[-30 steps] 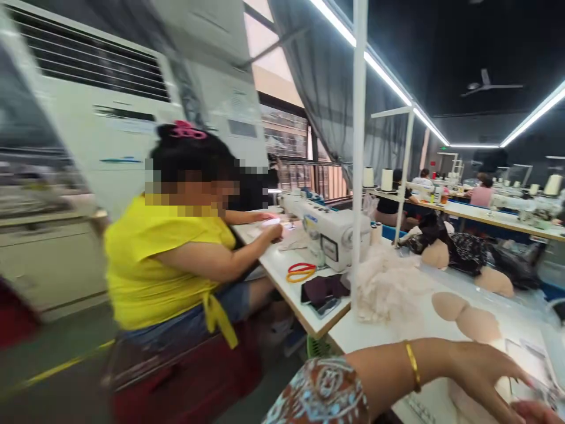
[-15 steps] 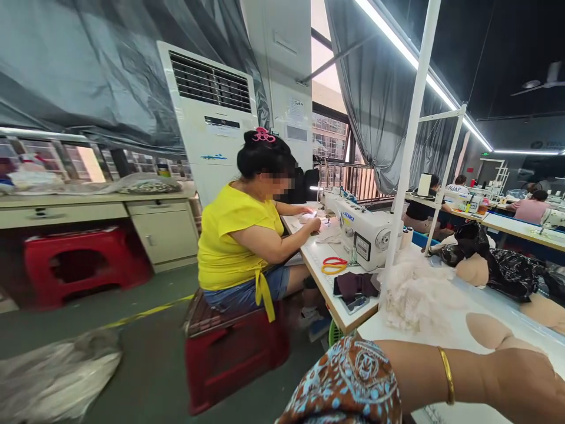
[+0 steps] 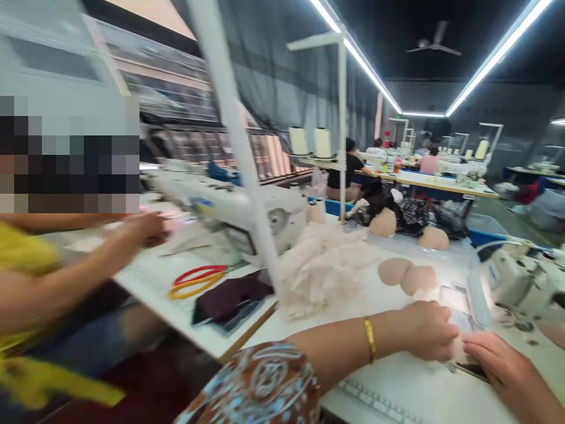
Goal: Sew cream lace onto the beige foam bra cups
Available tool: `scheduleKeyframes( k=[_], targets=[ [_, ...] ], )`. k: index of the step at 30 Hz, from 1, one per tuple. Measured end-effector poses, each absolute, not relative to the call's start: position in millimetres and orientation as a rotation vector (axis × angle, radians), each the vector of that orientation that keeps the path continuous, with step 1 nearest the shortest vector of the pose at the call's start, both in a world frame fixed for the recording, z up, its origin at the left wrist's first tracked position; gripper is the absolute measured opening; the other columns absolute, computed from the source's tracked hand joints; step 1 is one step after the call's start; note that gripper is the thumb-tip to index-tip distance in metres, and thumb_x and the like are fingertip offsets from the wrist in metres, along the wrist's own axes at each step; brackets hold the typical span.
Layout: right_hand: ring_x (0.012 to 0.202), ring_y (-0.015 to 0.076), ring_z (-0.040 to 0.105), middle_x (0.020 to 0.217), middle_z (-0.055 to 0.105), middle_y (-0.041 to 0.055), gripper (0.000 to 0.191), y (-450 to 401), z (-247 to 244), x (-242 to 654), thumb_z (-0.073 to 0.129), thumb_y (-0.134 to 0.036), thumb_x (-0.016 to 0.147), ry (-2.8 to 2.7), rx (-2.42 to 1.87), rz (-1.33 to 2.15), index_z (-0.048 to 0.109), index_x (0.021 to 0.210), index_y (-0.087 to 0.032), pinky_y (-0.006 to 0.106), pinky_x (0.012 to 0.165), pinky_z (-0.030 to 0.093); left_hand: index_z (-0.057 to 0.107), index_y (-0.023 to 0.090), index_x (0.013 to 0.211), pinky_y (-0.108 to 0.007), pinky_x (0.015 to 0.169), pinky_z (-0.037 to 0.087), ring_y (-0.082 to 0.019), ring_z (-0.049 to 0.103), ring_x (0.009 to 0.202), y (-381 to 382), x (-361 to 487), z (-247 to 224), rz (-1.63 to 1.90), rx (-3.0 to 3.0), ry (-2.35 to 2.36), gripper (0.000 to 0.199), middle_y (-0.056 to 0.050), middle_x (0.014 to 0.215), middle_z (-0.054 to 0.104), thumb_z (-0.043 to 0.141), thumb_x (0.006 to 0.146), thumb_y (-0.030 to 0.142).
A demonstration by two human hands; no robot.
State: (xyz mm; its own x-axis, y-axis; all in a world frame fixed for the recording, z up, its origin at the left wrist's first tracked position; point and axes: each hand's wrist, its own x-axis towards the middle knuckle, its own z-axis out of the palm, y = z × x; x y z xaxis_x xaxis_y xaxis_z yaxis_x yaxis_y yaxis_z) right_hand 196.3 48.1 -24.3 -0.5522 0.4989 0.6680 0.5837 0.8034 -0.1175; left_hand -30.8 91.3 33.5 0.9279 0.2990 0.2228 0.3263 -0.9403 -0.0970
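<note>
My left hand [image 3: 430,331], below a gold bracelet and a patterned sleeve, is closed with its fingers pinched at a small beige piece [image 3: 459,351] on the white table. Opposite it, my right hand [image 3: 497,356] touches the same piece, its fingers lying close together and stretched toward my left hand. The piece is mostly hidden between the hands. Beyond my left hand lie joined beige cups [image 3: 408,277]. To their left is a heap of sheer pale fabric [image 3: 326,271]. A white sewing machine [image 3: 514,282] stands just beyond my right hand.
At the left, a person in yellow [image 3: 26,253] works at another sewing machine [image 3: 238,212]. Red and yellow-handled scissors [image 3: 198,280] and dark cloth [image 3: 233,297] lie on that table. A white pole [image 3: 238,141] rises between the tables. Black bags [image 3: 410,215] sit at the back.
The view has swung right and blurred. My right hand has come into view, and my left hand now appears whole near it, farther left in the picture. The right-hand machine now shows.
</note>
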Motion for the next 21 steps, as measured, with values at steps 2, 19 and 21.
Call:
scheduleKeyframes(
  k=[2, 19, 21],
  targets=[
    [0.087, 0.0216, 0.070, 0.096, 0.077, 0.0070, 0.039, 28.5, -13.6, 205.4, 0.040, -0.012, 0.104, -2.300, -0.896, -0.192, 0.073, 0.111, -0.030, 0.032, 0.073, 0.060, 0.063, 0.020, 0.073, -0.032, 0.059, 0.044, -0.020, 0.054, 0.067, 95.7, -32.5, 22.6, -0.441, -2.912, -0.426, 0.026, -0.006, 0.076, 0.061, 0.067, 0.095, 0.034],
    [0.080, 0.0199, 0.051, 0.086, 0.062, 0.0043, 0.031, 16.7, -26.6, 216.2, 0.049, -0.005, 0.098, -2.381, -1.175, 0.068, 0.072, 0.110, -0.023, 0.030, 0.066, 0.043, 0.059, 0.017, 0.077, -0.033, 0.069, 0.045, -0.020, 0.052, 0.074, 108.1, -23.2, -32.8, -0.714, -2.980, -0.257, 0.027, -0.005, 0.081, 0.060, 0.046, 0.099, 0.009],
    [0.080, 0.0198, 0.051, 0.086, 0.062, 0.0040, 0.032, 16.4, -26.8, 216.6, 0.049, -0.005, 0.098, -2.380, -1.184, 0.081, 0.072, 0.111, -0.023, 0.030, 0.066, 0.043, 0.061, 0.017, 0.080, -0.033, 0.068, 0.045, -0.019, 0.051, 0.072, 109.0, -22.5, -33.1, -0.709, -3.017, -0.270, 0.028, -0.005, 0.080, 0.060, 0.044, 0.101, 0.011]
  ],
)
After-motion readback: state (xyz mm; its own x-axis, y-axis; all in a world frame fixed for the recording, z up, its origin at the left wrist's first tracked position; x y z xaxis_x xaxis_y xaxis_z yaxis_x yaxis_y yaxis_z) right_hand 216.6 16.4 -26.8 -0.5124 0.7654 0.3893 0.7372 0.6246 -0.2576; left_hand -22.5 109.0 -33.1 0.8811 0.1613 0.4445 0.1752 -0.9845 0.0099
